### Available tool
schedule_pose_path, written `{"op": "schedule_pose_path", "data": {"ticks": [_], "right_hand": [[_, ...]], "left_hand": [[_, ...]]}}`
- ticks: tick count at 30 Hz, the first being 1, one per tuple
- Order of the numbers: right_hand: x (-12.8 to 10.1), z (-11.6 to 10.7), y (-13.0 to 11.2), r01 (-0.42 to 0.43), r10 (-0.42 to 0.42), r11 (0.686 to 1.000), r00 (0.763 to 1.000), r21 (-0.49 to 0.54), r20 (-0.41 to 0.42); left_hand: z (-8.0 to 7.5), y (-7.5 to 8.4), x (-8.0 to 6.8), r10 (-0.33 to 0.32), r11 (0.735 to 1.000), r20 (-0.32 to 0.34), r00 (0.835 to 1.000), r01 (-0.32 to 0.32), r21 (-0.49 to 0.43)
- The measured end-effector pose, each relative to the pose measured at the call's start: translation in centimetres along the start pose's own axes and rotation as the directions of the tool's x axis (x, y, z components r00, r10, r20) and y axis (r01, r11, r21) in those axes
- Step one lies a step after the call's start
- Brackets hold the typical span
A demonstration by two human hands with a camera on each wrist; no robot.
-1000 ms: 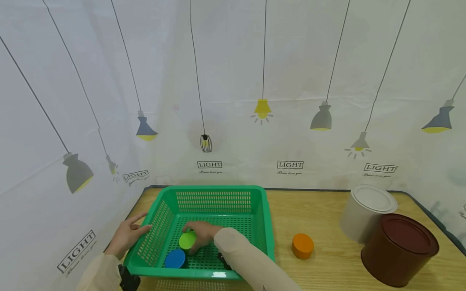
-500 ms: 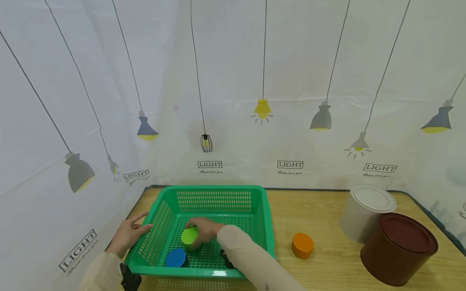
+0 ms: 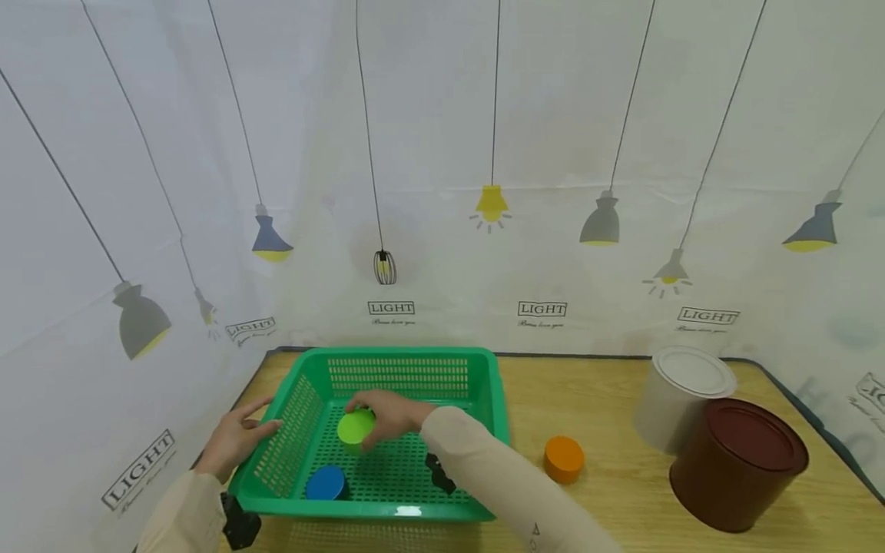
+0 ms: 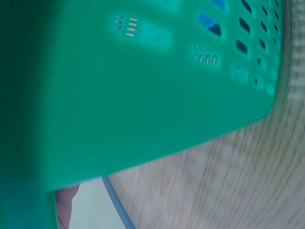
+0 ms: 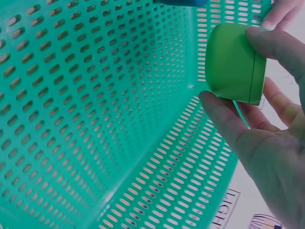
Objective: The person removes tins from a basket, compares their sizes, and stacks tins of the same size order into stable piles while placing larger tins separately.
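Observation:
A green perforated basket stands at the table's back left. My right hand reaches into it and grips a small lime-green round container, lifted off the basket floor. A blue round container lies in the basket's near left corner. My left hand rests open against the basket's left rim. The left wrist view shows only the basket's outer wall close up.
An orange round container sits on the wooden table to the right of the basket. A white can and a dark red can stand at the right. A printed curtain backs the table.
My right hand has lifted the lime-green container up and away from the blue one. The left hand has stayed on the basket's rim.

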State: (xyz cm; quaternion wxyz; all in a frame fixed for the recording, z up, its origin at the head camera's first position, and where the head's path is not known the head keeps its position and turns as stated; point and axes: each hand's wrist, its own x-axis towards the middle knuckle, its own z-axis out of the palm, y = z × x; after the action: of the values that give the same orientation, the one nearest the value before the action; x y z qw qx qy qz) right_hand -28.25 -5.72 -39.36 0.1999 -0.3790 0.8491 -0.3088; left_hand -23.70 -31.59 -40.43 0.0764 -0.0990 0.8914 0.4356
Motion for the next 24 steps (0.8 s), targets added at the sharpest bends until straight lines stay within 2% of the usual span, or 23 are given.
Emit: {"op": "schedule_pose_path", "data": {"ticks": [14,20,24], "right_hand": [[-3.7,-1.7,-0.4,0.094,-0.095,0.991,0.995,-0.093,0.0],[-5.2,-2.0,0.3,0.113,-0.113,0.988,0.994,-0.102,0.004],[-6.5,-2.5,0.2,0.118,-0.119,0.99,0.993,-0.071,-0.004]], "left_hand": [[-0.1,0.3,-0.1,-0.035,0.999,-0.001,0.999,0.035,-0.024],[0.0,0.4,-0.3,-0.031,0.999,-0.011,0.999,0.031,-0.029],[0.0,0.6,-0.4,-0.02,1.0,-0.008,1.0,0.02,-0.023]]}}
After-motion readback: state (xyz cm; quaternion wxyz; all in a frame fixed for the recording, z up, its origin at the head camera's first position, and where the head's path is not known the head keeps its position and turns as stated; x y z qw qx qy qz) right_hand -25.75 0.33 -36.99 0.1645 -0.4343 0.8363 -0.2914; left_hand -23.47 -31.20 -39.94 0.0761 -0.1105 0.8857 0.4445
